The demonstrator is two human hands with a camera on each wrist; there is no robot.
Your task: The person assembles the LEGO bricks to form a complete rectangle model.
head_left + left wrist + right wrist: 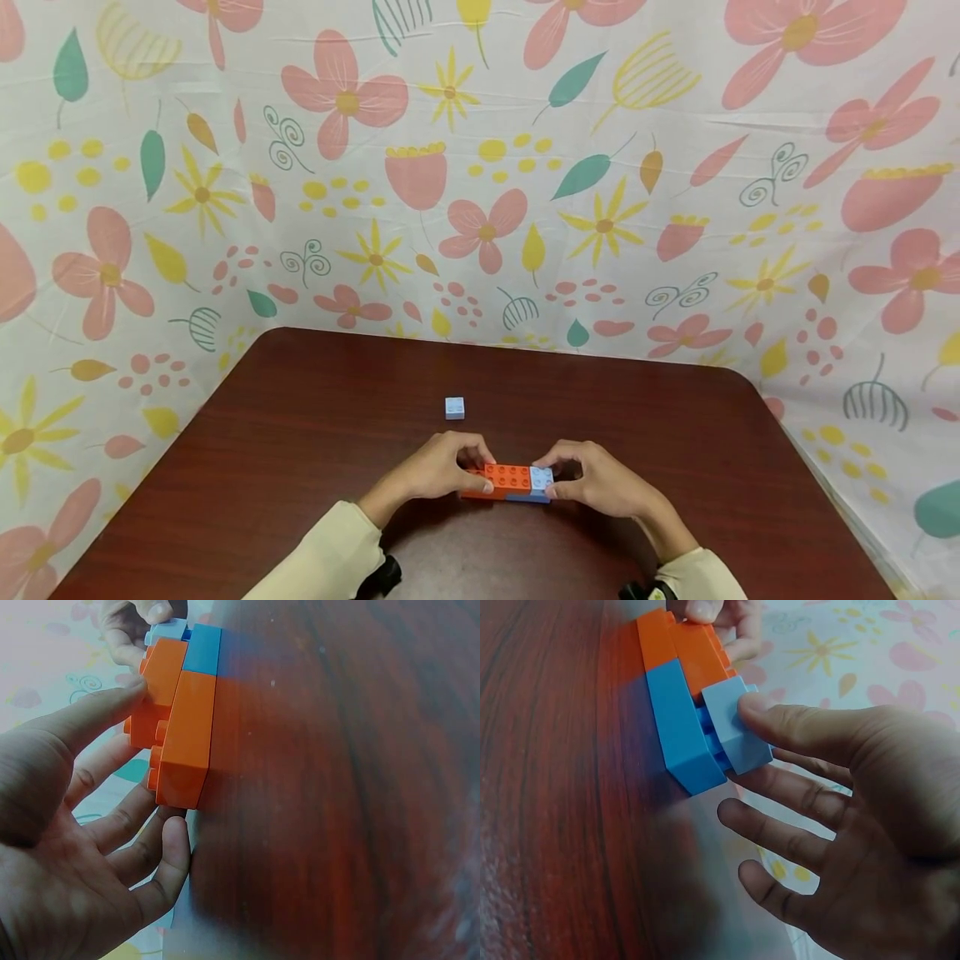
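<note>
A short brick stack (508, 482) lies on the dark wood table (300, 433): an orange brick (187, 727) and a blue brick (676, 731) end to end below, another orange brick (508, 476) and a light blue brick (733, 724) on top. My left hand (474, 469) pinches the orange end, its thumb (97, 712) on the upper orange brick. My right hand (558, 477) pinches the light blue brick at the other end, thumb (795, 727) on its top. A loose small light blue block (454, 407) sits just beyond the stack.
A floral cloth backdrop (480, 167) surrounds the table on the far, left and right sides. The table's rounded far corners are in view. Cream sleeves (330, 550) cover both forearms at the near edge.
</note>
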